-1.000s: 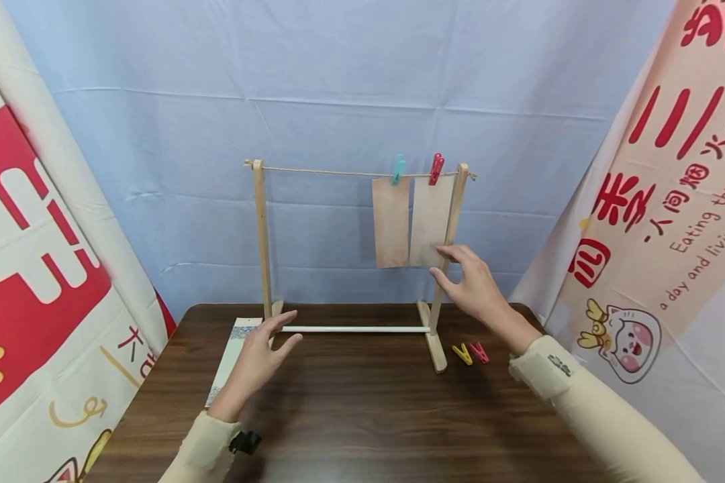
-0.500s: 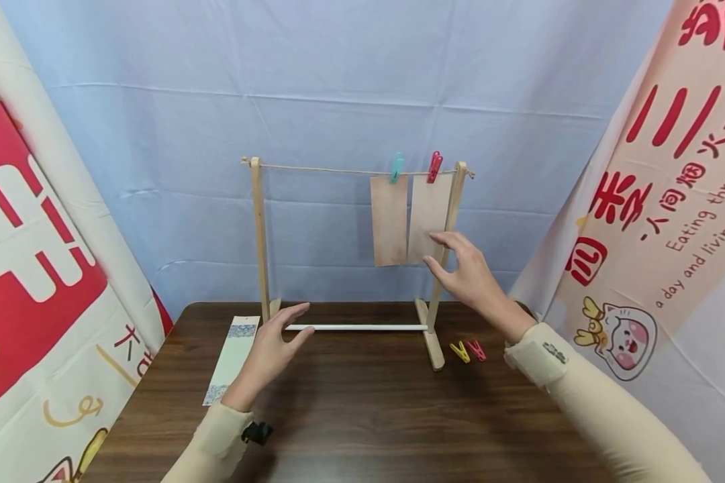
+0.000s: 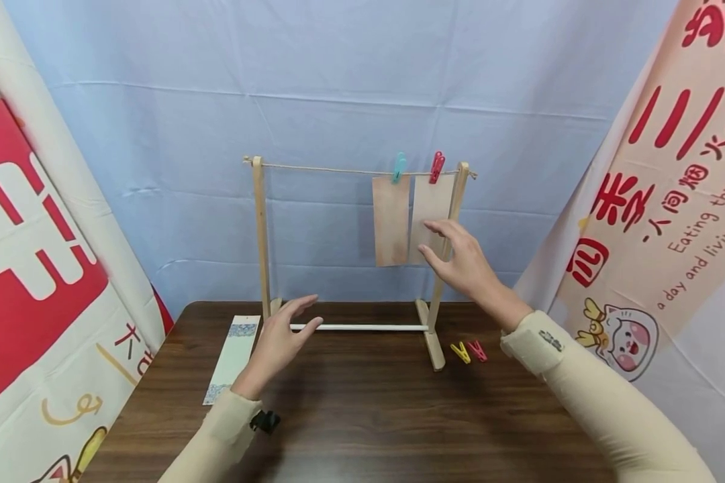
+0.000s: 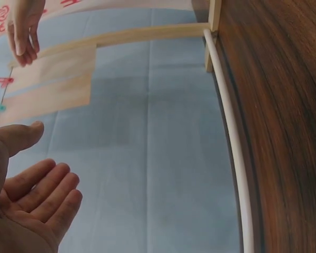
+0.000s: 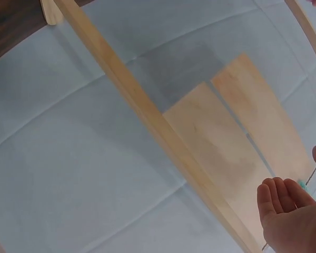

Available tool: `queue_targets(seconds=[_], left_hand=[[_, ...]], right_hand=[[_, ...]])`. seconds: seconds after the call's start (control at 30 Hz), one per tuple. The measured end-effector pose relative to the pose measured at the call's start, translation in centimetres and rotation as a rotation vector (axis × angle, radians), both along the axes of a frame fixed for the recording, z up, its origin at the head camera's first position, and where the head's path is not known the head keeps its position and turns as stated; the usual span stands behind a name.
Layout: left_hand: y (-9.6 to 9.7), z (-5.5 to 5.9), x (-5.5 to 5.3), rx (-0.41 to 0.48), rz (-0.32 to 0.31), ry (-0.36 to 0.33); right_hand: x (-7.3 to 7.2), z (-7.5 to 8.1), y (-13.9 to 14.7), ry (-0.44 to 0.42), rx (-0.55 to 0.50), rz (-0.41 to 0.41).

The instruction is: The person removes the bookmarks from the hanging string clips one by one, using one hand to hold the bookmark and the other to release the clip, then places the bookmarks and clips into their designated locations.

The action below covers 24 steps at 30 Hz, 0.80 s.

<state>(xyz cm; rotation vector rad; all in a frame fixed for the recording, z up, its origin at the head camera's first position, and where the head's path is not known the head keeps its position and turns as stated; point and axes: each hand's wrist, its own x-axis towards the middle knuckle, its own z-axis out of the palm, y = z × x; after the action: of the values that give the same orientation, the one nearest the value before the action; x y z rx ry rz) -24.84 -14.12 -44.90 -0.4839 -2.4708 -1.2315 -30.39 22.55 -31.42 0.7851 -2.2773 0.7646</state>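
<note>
Cards (image 3: pixel 391 221) are hanging; I'm hovering the right hand (image 3: pixel 466 265) near them, the left hand (image 3: pixel 280 341) lower, fingers relaxed on both.

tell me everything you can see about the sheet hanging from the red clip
The sheet is a plain, pale beige rectangle, taller than wide, seemingly paper or card. The red clip holds its top edge at the cord, and it hangs roughly upright. A narrow gap parts it from the neighbouring sheet; its other side runs alongside a wooden post. The right hand partly hides its lower part; whether they touch is unclear.
</note>
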Motion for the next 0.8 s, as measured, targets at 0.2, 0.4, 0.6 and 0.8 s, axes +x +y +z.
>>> queue_targets(seconds=[0.2,0.4,0.6,0.8], left_hand=[[0.4,0.5,-0.5,-0.010,-0.019,0.023],[0.6,1.2,-1.1,0.035,-0.039,-0.013],[1.1,1.9,-1.8,0.024,-0.023,0.001],[1.5,2.5,-2.0,0.021,-0.025,0.016]], right_hand=[[-0.2,0.8,-0.3,0.012,0.006,0.001],[-0.4,1.5,-0.8,0.021,0.020,0.001],[-0.6,2.0,-1.1,0.041,0.015,0.014],[-0.8,2.4,-1.3,0.051,0.019,0.017]])
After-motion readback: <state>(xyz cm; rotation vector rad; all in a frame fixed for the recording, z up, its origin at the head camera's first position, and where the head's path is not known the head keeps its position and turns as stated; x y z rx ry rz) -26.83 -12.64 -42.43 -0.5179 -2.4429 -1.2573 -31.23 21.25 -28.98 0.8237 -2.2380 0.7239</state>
